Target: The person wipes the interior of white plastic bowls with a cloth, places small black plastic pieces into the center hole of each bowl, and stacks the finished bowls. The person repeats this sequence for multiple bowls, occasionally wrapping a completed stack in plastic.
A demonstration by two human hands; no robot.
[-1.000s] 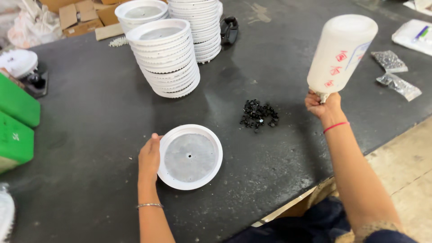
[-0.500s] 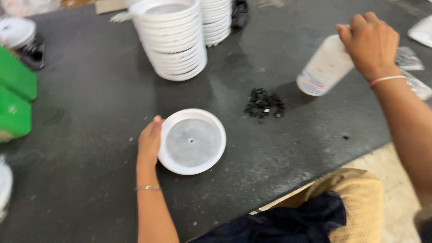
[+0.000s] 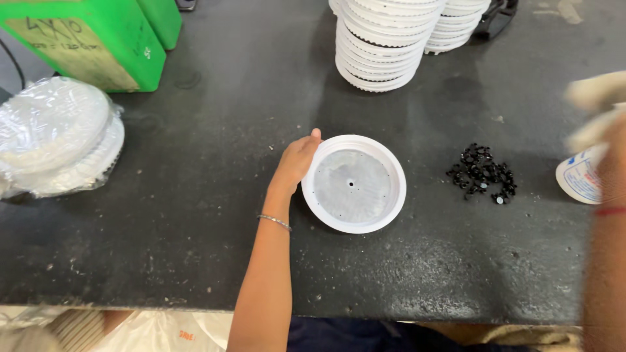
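Right now: left hand (image 3: 297, 160) cupped loosely against the left rim of the white round lid (image 3: 353, 184), fingertips touching its edge, not gripping. Lid flat on the dark table (image 3: 195, 215), just right of that hand. Right hand (image 3: 603, 130) blurred at frame edge, on a white bottle (image 3: 579, 176); grip impossible to tell. Black screws (image 3: 482, 173) heaped between lid and bottle.
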